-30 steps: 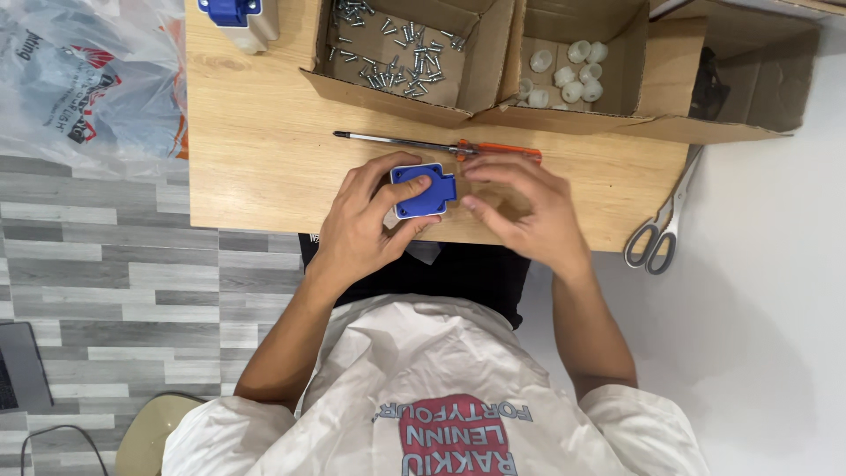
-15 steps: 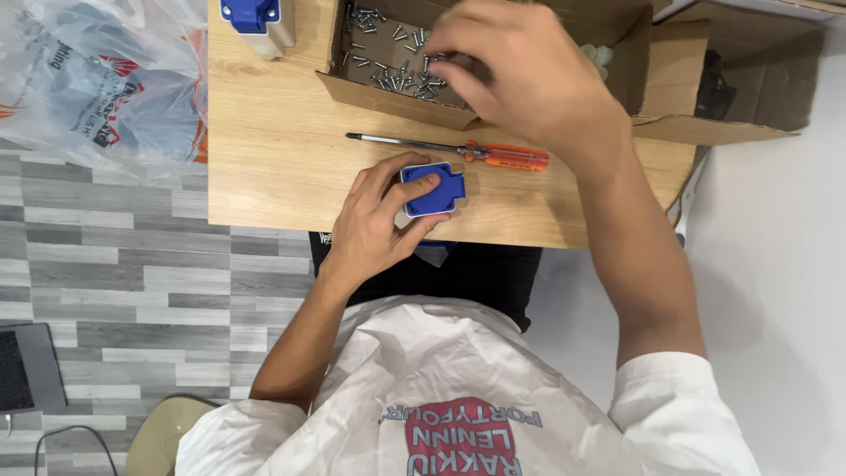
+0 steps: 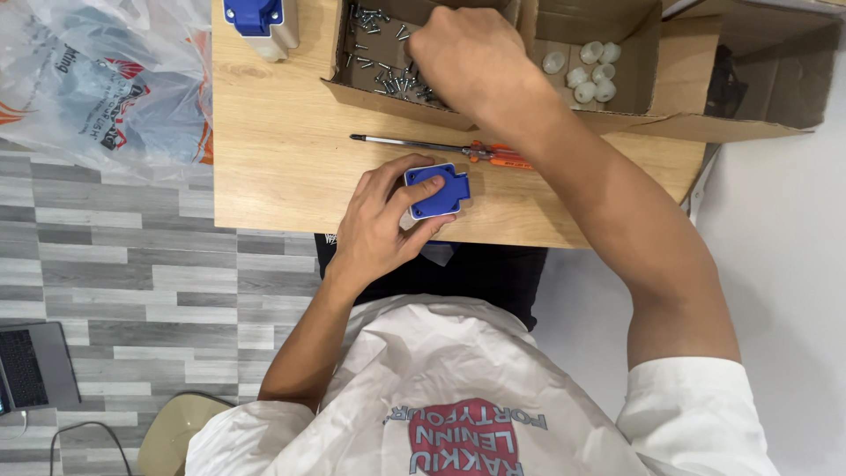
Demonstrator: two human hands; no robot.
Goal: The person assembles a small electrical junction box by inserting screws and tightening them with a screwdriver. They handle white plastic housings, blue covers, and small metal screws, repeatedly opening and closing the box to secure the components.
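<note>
My left hand grips a small blue plastic box part that rests on the wooden table near its front edge. My right hand reaches into a cardboard box of screws at the back, fingers curled down among the screws; whether it holds one is hidden. Between the two hands lies a screwdriver with an orange handle, its tip pointing left.
A second cardboard box holds several white round caps. Another blue and white part stands at the table's back left. A plastic bag lies on the grey floor; a laptop corner shows lower left.
My right hand left the blue part and moved up into the screw box. The left hand stays on the blue part.
</note>
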